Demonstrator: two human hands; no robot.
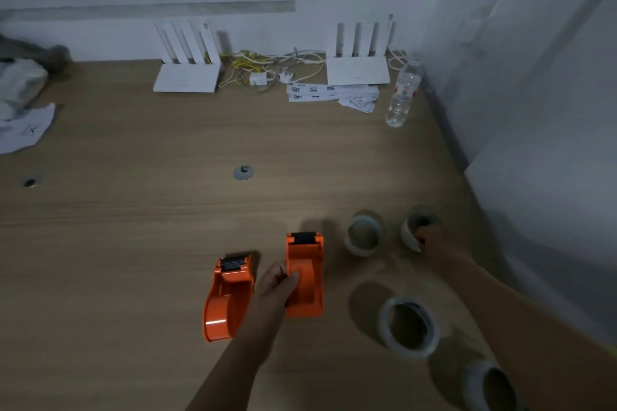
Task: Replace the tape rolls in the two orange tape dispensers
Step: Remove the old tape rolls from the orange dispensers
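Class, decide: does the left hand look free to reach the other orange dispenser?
Probably not yet: the left hand grips the right dispenser. The left dispenser lies close beside it, unobstructed.

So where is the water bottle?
The water bottle stands far back on the right of the desk, beside the right-hand white router and the papers.

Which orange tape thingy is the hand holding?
The right dispenser, the one nearer the tape rolls. The left hand grips its side. The left dispenser lies untouched beside it.
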